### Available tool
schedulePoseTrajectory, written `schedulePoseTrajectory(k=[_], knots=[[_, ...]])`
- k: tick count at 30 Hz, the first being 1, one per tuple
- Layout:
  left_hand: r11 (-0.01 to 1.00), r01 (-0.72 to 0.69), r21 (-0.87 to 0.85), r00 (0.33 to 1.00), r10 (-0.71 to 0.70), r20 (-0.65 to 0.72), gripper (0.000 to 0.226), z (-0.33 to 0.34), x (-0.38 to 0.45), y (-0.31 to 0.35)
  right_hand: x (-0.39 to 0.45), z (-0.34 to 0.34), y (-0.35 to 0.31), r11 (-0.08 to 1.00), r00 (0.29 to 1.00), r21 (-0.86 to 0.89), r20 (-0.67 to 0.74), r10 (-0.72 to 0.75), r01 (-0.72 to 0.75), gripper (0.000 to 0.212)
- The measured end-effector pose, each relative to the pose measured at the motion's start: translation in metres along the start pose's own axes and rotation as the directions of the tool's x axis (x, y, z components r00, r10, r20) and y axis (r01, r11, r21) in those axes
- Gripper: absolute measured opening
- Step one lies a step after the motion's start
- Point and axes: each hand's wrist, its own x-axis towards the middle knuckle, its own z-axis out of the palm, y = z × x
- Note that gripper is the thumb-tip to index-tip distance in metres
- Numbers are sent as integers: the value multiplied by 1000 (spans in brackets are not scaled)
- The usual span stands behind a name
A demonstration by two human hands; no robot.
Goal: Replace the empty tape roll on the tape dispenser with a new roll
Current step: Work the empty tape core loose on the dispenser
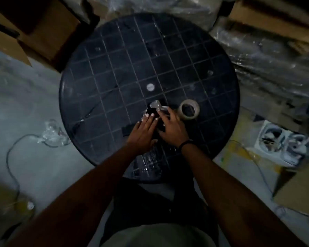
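Dim storeroom, round black counter [114, 50], lower centre: both hands [161, 129] laid flat, fingers straight, on dark tape dispenser [154, 113]; grip unclear. New roll [189, 109] just right, untouched. Step: probably freeing the spent core; next, seat roll.

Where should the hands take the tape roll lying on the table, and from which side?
Grip the tape roll by its ring wall: thumb in the open core, fingers on the outer face. It lies flat with its hole facing up, so coming down from above looks best. The right hand is nearest, just beside it. The table around its far side is bare.
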Motion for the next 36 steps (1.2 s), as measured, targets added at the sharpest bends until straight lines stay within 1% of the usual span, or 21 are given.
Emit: schedulePoseTrajectory(k=[3,5,7,8,11,14,17,19,23,27,29,32,34,36], knots=[[998,13,54,1000,-12,-11,89,8,-2,-1,3,9,3,999,999,-45,50,-16,18,86],[998,7,70,1000,-6,-19,86,11,-4,-1,4,17,3,1000,998,-2,63,-6,6,87],[998,1,68,1000,-1,2,87,10,-6,-1,5,22,2,998,997,52,74,30,-34,84],[998,-5,69,1000,6,-5,87,11,-7,-3,6,24,0,997,996,53,79,49,-53,82],[997,-8,74,1000,7,16,86,10,-15,-2,4,30,-7,996,994,7,60,88,-88,77],[994,-46,97,998,43,36,83,11,-23,-7,-6,33,-14,993,993,-42,36,113,-112,75],[986,-92,137,996,89,33,77,14,-33,-15,-18,37,-17,989,995,-106,14,102,-100,73],[986,-98,134,995,96,21,73,16,-40,-13,-25,40,-16,987,996,-137,9,84,-82,72],[998,-48,44,998,50,-45,64,22,-49,3,-35,45,-9,988,999,-151,22,38,-34,77],[1000,-31,6,991,31,-129,64,18,-38,11,-32,43,-7,987,998,-150,39,-48,53,83],[999,-41,-5,991,40,-125,63,15,-25,11,-32,39,-8,984,996,-156,39,-80,85,78],[999,7,39,994,-2,-114,65,6,-2,5,-32,32,-4,989,998,-144,-45,-38,31,68],[994,73,86,990,-62,-128,66,0,12,1,-32,28,0,990,997,-139,-72,-11,0,67],[987,142,71,983,-132,-124,68,-5,23,-1,-27,24,3,989,995,-146,-94,22,-36,64]])
